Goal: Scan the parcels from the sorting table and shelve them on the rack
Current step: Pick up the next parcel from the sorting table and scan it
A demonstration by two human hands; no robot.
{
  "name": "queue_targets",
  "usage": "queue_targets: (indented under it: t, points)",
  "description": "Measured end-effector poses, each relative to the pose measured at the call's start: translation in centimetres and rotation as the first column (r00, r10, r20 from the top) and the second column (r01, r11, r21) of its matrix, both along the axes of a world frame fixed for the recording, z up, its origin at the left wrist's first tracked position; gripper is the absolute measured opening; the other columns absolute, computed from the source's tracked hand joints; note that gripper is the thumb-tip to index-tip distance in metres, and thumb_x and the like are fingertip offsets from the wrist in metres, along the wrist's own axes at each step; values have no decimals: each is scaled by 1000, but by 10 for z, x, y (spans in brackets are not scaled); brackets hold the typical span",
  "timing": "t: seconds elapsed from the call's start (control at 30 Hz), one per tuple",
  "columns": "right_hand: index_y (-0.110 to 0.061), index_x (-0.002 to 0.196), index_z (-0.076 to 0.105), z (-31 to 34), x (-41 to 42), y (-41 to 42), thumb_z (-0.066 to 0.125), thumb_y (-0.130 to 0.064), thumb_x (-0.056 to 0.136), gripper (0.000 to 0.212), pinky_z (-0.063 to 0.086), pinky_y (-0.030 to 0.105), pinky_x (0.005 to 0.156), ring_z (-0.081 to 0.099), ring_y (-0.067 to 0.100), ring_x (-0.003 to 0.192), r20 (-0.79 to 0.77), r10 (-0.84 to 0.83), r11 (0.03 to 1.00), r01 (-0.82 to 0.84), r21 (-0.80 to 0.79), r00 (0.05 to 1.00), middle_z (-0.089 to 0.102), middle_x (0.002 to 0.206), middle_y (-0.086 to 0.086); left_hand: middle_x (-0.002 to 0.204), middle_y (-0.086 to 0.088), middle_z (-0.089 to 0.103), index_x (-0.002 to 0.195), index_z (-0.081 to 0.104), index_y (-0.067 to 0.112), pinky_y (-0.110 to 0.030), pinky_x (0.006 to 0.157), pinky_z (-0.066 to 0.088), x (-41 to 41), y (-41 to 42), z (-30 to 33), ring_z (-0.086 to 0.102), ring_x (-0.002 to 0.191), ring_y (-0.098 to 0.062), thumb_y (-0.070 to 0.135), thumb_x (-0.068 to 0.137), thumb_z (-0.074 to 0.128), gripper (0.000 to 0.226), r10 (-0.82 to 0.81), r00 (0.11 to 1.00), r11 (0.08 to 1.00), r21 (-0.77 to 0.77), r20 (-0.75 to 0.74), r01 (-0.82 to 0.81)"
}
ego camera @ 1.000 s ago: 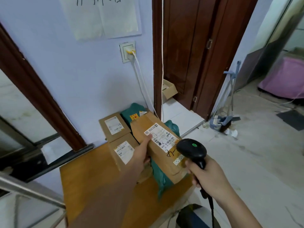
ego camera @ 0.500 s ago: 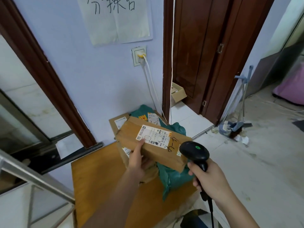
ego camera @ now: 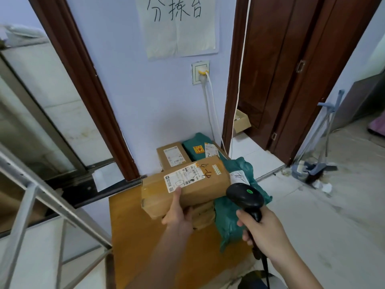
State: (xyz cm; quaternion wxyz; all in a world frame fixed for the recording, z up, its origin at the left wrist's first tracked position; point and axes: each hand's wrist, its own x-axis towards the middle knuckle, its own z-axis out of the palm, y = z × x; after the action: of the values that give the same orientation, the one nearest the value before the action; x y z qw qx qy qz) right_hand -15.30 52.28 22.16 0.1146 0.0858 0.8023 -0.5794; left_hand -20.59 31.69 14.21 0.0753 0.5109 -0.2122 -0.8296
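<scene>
My left hand [ego camera: 177,215] grips a long brown cardboard parcel [ego camera: 200,190] from below, thumb on its near face, holding it above the wooden sorting table [ego camera: 129,226]. A white label on its top faces up. My right hand [ego camera: 264,232] holds a black handheld scanner [ego camera: 244,198] by its handle, its head with a green light just right of the parcel. More parcels lie behind: a brown box [ego camera: 173,156], a dark green bag [ego camera: 195,148] and a crumpled green bag [ego camera: 235,215].
A grey metal rack frame [ego camera: 41,197] stands at the left. A paper sign [ego camera: 179,26] hangs on the blue wall above a socket with white cables [ego camera: 209,105]. A brown door [ego camera: 281,69] is at the right, with a dustpan and broom [ego camera: 318,163] on the floor.
My left hand has lifted the long parcel off the pile and turned it level, towards the left. The view has tilted upward. The scanner has stayed beside the parcel.
</scene>
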Motion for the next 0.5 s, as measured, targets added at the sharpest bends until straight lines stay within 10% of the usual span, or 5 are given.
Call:
queue_targets:
  t: [0.33, 0.5]
  points:
    - [-11, 90, 60, -2, -4, -12, 64, -21, 95, 12, 49, 25, 49, 61, 14, 49, -12, 16, 1000, -16, 14, 1000, 71, 81, 15, 146, -15, 46, 161, 22, 14, -57, 111, 47, -3, -25, -11, 49, 133, -39, 59, 42, 99, 149, -181, 950, 948, -212, 254, 237]
    - [-12, 87, 61, 1, -9, -21, 64, -19, 95, 11, 49, 25, 50, 60, 14, 50, -26, 25, 1000, -25, 4, 999, 71, 82, 17, 167, -14, 21, 163, 13, 17, -58, 126, 25, -11, -43, -5, 26, 154, -38, 61, 50, 99, 149, -84, 851, 571, -675, 519, 468]
